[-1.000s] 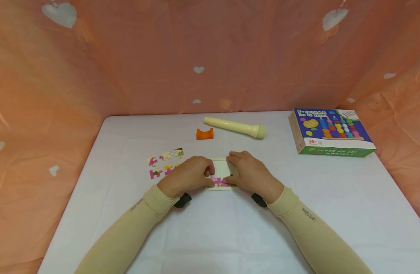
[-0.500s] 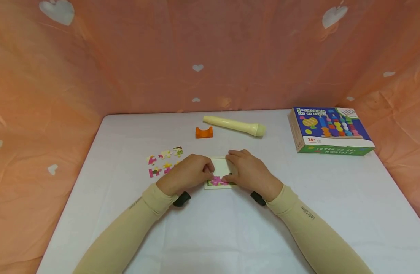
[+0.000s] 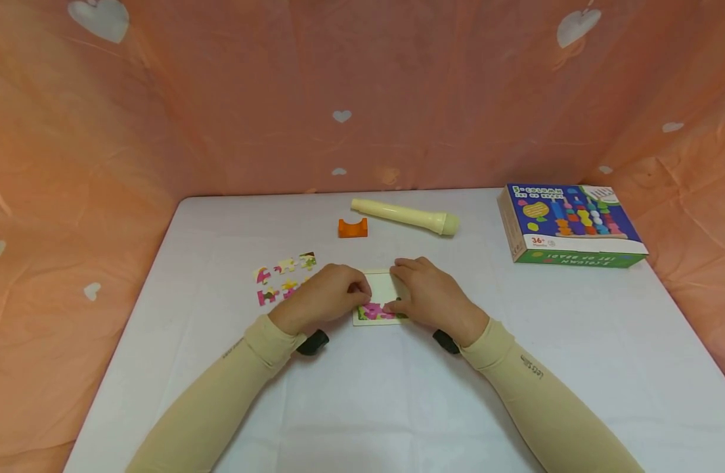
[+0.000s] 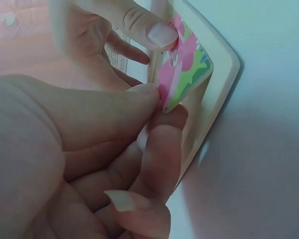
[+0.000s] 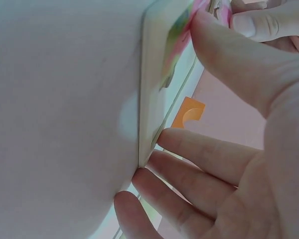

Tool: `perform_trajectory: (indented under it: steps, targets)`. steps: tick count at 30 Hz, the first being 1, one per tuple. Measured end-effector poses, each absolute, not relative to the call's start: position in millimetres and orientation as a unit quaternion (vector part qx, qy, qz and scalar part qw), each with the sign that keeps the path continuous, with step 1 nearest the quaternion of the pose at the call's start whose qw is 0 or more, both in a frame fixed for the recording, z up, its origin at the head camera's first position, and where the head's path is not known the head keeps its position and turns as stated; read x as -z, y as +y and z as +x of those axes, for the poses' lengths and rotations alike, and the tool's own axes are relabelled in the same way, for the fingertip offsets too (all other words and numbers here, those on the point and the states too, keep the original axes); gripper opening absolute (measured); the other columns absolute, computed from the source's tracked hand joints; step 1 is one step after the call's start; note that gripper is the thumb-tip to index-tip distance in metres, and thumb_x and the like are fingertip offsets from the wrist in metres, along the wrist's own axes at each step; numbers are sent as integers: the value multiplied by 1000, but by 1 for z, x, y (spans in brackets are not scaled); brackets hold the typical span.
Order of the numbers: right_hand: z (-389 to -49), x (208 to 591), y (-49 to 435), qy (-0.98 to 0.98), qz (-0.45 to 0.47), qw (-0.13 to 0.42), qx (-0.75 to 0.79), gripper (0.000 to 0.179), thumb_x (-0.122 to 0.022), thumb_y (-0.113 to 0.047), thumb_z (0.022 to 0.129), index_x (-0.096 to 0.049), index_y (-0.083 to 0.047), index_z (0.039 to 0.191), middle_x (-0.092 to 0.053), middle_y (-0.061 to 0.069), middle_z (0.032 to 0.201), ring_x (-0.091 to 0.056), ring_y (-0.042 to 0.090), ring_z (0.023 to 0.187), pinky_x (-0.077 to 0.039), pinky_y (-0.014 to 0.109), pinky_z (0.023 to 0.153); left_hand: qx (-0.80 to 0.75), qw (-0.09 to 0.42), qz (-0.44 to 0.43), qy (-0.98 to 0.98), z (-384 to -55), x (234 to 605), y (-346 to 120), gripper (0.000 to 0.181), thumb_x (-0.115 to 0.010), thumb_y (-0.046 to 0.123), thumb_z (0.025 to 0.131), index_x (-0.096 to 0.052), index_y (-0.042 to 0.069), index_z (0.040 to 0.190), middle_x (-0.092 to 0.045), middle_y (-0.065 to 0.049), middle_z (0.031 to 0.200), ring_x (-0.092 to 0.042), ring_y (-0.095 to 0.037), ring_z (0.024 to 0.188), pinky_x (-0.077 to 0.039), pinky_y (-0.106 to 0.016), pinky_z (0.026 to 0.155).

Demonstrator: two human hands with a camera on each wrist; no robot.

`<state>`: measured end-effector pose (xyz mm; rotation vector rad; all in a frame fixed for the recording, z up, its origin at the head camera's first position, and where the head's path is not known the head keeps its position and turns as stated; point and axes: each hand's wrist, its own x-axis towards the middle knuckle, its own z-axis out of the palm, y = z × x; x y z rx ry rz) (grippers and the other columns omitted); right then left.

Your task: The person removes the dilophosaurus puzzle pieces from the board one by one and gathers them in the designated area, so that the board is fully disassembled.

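A cream puzzle tray [image 3: 382, 287] lies between the hands in the head view. Pink and green puzzle pieces [image 3: 379, 313] fill part of its near side. My left hand [image 3: 327, 294] pinches a puzzle piece [image 4: 168, 89] between thumb and fingertip; in the left wrist view one corner of it is tilted up from the tray. With its thumb, my right hand [image 3: 433, 297] presses the pieces beside it. Its other fingers [image 5: 209, 154] lie fairly straight along the tray's edge. The palm and fingers of both hands hide parts of the tray in the head view.
Several loose puzzle pieces [image 3: 285, 279] lie left of the tray, some partly behind the left hand. Farther back are an orange notched block [image 3: 353, 228] and a pale yellow microphone-shaped toy [image 3: 405, 217]. A bead-set box [image 3: 573, 225] stands at the back right.
My left fingertips have shifted slightly up and right over the tray, showing more of the pink and green picture at its near left corner. The right hand has kept its place on the tray.
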<state>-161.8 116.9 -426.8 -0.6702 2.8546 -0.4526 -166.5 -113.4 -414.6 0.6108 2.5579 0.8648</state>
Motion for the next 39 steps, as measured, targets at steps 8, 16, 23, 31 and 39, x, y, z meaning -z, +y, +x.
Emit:
perform_trajectory:
  steps: [8, 16, 23, 31, 39]
  targets:
    - [-161, 426, 118, 958, -223, 95, 156, 77, -87, -46, 91, -63, 0, 147, -59, 17, 158, -56, 36, 144, -51, 51, 116, -339, 178, 215, 898, -170, 414, -133, 10, -73, 22, 103, -80, 20, 98, -75, 6, 93, -65, -13, 89, -55, -33, 88]
    - [-161, 425, 116, 958, -228, 92, 145, 76, -87, -46, 91, -64, 0, 147, -59, 18, 157, -56, 37, 144, -51, 50, 117, -341, 160, 153, 914, -156, 407, -195, 7, -74, 24, 103, -80, 21, 103, -75, 5, 97, -64, -16, 94, -53, -36, 88]
    - [-160, 425, 116, 957, -237, 88, 140, 76, -86, -47, 92, -64, 1, 146, -60, 19, 156, -57, 37, 142, -53, 50, 115, -329, 161, 101, 925, -138, 407, -250, 10, -75, 27, 103, -81, 19, 106, -76, 3, 97, -63, -17, 94, -51, -36, 88]
    - [-160, 425, 116, 958, -229, 85, 148, 75, -87, -45, 90, -65, 2, 145, -61, 19, 156, -57, 38, 142, -52, 51, 116, -335, 170, 77, 924, -128, 410, -268, 8, -75, 27, 103, -80, 21, 104, -74, 1, 100, -62, -19, 97, -51, -36, 89]
    - [-159, 425, 115, 959, -232, 87, 138, 77, -87, -48, 91, -64, 1, 146, -60, 19, 156, -57, 38, 141, -53, 50, 114, -328, 163, 75, 928, -125, 413, -269, 9, -75, 27, 103, -81, 20, 103, -73, 1, 97, -61, -18, 95, -50, -36, 88]
